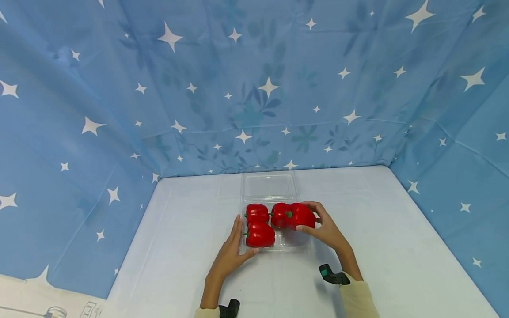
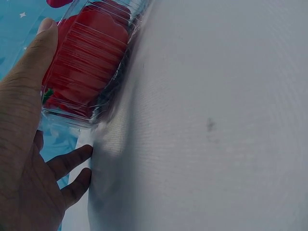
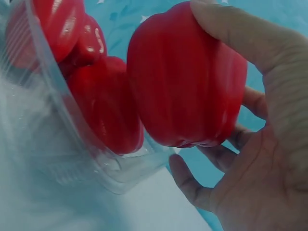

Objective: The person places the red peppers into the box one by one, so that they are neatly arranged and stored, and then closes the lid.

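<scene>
My right hand [image 1: 328,230] grips a red bell pepper [image 1: 302,215] over the right side of a clear plastic container [image 1: 284,243]. In the right wrist view that bell pepper [image 3: 185,77] is raised, its side against or close to another bell pepper [image 3: 103,108]. Three red bell peppers lie in the container: two on the left, a front one [image 1: 260,235] and a rear one [image 1: 257,213], and one at the back right [image 1: 279,215]. My left hand [image 1: 230,255] rests along the container's left side, fingers fairly straight, thumb at the front left corner. Its thumb [image 2: 45,41] lies against the clear wall in the left wrist view.
The container's clear lid [image 1: 269,186] lies folded back behind it. Everything stands on a white-covered table [image 1: 187,221]. Blue star-patterned cloth [image 1: 254,110] encloses the back and sides.
</scene>
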A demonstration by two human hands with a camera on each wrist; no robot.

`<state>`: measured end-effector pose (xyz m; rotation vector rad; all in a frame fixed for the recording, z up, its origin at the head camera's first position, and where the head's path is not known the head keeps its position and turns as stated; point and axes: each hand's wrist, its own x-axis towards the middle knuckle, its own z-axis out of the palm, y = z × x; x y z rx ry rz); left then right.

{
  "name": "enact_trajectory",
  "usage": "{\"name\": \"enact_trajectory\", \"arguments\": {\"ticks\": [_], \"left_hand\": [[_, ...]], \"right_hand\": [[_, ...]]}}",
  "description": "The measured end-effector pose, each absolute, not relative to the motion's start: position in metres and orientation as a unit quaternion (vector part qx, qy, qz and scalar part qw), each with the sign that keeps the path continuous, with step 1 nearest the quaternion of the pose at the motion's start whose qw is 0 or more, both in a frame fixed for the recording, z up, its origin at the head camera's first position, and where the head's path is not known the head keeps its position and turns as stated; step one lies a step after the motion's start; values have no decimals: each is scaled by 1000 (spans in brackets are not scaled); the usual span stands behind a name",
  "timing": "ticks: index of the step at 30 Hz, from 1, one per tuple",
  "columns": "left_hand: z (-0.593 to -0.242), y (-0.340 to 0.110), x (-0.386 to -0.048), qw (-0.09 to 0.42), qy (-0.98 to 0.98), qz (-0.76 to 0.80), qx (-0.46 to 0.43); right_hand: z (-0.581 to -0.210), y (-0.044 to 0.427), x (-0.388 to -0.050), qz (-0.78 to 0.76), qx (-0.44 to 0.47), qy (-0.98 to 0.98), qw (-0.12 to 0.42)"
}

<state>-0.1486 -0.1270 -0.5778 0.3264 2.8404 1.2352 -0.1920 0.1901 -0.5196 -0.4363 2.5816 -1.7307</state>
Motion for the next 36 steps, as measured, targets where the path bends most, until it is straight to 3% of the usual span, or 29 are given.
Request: {"name": "enact_trajectory", "arguments": {"ticks": [36], "left_hand": [[-577,-125,-148,0,910,399,109]], "right_hand": [[-534,171,-177,-467,-168,868,21]]}}
